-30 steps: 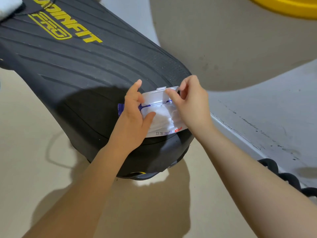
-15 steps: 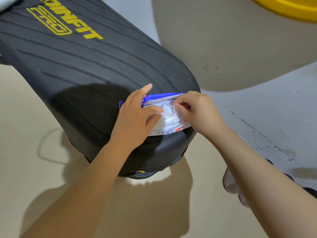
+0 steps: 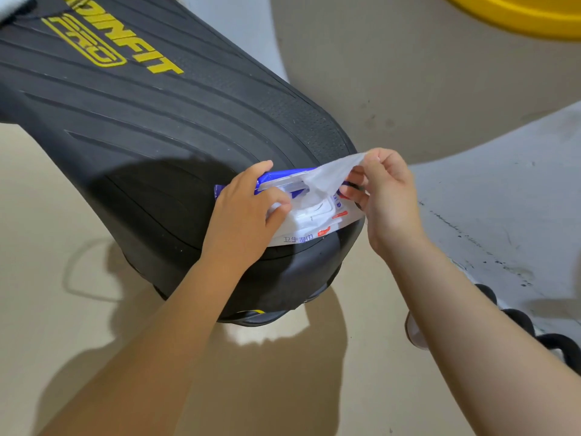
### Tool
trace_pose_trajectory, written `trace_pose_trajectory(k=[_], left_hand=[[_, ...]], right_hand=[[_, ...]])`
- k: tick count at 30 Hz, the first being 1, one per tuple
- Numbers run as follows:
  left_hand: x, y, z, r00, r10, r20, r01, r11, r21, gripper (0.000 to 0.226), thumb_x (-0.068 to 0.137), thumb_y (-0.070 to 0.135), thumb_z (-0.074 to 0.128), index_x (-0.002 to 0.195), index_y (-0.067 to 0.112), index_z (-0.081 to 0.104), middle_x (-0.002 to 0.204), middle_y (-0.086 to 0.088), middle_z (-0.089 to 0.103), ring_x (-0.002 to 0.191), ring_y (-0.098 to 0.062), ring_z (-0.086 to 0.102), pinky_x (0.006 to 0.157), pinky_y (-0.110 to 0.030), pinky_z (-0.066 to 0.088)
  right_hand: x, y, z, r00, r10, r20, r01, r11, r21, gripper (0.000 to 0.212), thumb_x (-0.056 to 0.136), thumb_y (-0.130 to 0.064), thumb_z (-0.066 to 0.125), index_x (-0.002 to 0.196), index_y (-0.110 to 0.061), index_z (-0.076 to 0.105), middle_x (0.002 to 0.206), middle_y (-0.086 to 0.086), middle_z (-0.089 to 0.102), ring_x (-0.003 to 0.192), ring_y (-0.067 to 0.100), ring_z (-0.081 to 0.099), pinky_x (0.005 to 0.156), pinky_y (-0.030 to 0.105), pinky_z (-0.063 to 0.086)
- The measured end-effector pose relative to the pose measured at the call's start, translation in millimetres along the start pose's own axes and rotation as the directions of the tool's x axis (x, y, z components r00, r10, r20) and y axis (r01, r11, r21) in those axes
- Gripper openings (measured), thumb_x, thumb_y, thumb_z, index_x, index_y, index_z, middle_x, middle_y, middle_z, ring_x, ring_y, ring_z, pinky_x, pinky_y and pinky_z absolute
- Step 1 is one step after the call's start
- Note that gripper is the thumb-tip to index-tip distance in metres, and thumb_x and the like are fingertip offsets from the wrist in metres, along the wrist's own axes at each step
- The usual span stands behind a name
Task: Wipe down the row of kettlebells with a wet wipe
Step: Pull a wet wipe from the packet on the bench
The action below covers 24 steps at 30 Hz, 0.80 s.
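Stretching in from the far left is a big black exercise platform (image 3: 141, 121) with grooves along its top and yellow lettering, tilted across the beige floor (image 3: 47, 309). A scrap of something white (image 3: 12, 4) sits at its top corner (too little of it shows to say what). The person's left hand (image 3: 243, 215) rests on the rounded near end of the platform, fingers and thumb curled round the left side of a pack of wipes (image 3: 301, 215), pinning it flat there. The pack is white with a blue edge and some small print, and its clear flap (image 3: 283, 184) is folded back toward the left hand. From the opening a wet wipe (image 3: 333, 176) rises up and to the right, stretched taut, one end still inside the pack. The right hand (image 3: 388, 199) hangs just beside the pack, thumb and forefinger pinching the free end of the wipe, the other fingers loosely bent below. Past the right forearm, low along the right edge, several black kettlebell handles (image 3: 522, 319) lie in a line on a grey mat (image 3: 503, 215), well apart from the wipe and partly hidden by the arm. High in the right corner curves the edge of a yellow object (image 3: 518, 17).
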State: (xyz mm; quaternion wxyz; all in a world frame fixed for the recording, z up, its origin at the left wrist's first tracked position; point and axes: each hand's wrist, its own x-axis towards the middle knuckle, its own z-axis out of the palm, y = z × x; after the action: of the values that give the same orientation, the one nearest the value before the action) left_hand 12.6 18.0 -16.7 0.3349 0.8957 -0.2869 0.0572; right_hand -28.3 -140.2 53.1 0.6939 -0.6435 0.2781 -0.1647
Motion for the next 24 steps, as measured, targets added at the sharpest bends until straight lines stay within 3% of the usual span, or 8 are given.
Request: trace_pose_trajectory(k=[3,5,9,12,15,18,21,24], left_hand=[[0,-1,1,1.000,-0.021,-0.006,0.021,1.000,0.005,0.030,0.083,0.035,0.048,0.083,0.011,0.067,0.127,-0.017,0.057,0.110,-0.034,0.057,0.081,-0.037,0.043],[0,-1,3,1.000,-0.012,-0.027,0.012,1.000,-0.001,0.024,0.082,0.032,0.052,0.086,0.012,0.064,0.126,-0.016,0.056,0.109,-0.033,0.056,0.080,-0.034,0.042],[-3,1,-2,0.994,-0.043,-0.100,0.020,0.975,-0.223,0.022,0.083,0.026,0.055,0.101,0.016,0.048,0.114,-0.009,0.052,0.100,-0.012,0.047,0.085,-0.018,0.036],[-3,0,-9,0.985,-0.167,-0.037,0.131,0.877,-0.461,0.045,0.087,0.008,0.053,0.129,0.013,0.039,0.115,0.003,0.047,0.104,-0.005,0.047,0.090,-0.020,0.042],[-1,1,-6,0.993,-0.101,0.063,0.115,0.950,-0.291,0.048,0.088,0.000,0.045,0.134,0.013,0.038,0.127,-0.002,0.048,0.118,-0.011,0.046,0.088,-0.019,0.038],[-1,2,-8,0.999,-0.026,0.036,0.031,0.986,-0.164,0.026,0.081,0.010,0.052,0.105,0.006,0.059,0.118,-0.012,0.054,0.113,-0.023,0.050,0.087,-0.021,0.035],[-5,0,-9,0.989,0.110,0.094,-0.103,0.992,-0.070,0.042,0.075,0.038,0.044,0.087,0.005,0.067,0.101,-0.011,0.066,0.098,-0.027,0.059,0.080,-0.032,0.043],[-6,6,-5,0.989,0.135,0.064,-0.143,0.978,0.152,0.041,0.080,0.034,0.040,0.069,0.006,0.066,0.088,-0.009,0.068,0.087,-0.028,0.062,0.070,-0.030,0.043]], right_hand=[[4,-5,-2,0.984,0.133,-0.121,-0.101,0.965,0.244,0.015,0.093,-0.003,0.037,0.090,-0.012,0.047,0.068,0.002,0.059,0.063,0.019,0.063,0.061,0.030,0.053],[3,-7,-4,0.961,0.208,-0.183,-0.135,0.928,0.347,0.014,0.095,-0.004,0.035,0.091,-0.014,0.044,0.063,0.002,0.047,0.047,0.016,0.055,0.053,0.026,0.053],[-1,1,-6,0.986,-0.008,-0.169,-0.031,0.974,-0.225,0.011,0.091,-0.017,0.046,0.083,-0.023,0.049,0.058,-0.004,0.040,0.040,0.011,0.033,0.036,0.015,0.030],[2,5,-9,0.952,-0.248,0.180,0.306,0.740,-0.599,0.029,0.090,-0.014,0.052,0.112,-0.030,0.062,0.056,-0.005,0.043,0.049,0.007,0.039,0.048,0.010,0.036],[5,0,-9,0.862,-0.304,0.406,0.506,0.452,-0.735,0.045,0.087,-0.005,0.048,0.125,-0.027,0.060,0.051,-0.010,0.045,0.050,0.005,0.044,0.051,0.011,0.037],[4,-3,-14,0.814,-0.192,0.549,0.581,0.240,-0.778,0.038,0.084,-0.009,0.045,0.113,-0.020,0.069,0.075,0.000,0.069,0.063,0.014,0.051,0.062,0.025,0.039],[0,-3,-24,0.833,0.036,0.552,0.535,0.203,-0.820,0.035,0.091,-0.013,0.044,0.115,-0.021,0.067,0.092,0.007,0.073,0.056,0.011,0.040,0.064,0.023,0.033],[-3,4,-23,0.850,0.077,0.521,0.487,0.263,-0.833,0.035,0.092,-0.011,0.045,0.119,-0.019,0.065,0.079,-0.001,0.062,0.055,0.010,0.042,0.056,0.015,0.033]])
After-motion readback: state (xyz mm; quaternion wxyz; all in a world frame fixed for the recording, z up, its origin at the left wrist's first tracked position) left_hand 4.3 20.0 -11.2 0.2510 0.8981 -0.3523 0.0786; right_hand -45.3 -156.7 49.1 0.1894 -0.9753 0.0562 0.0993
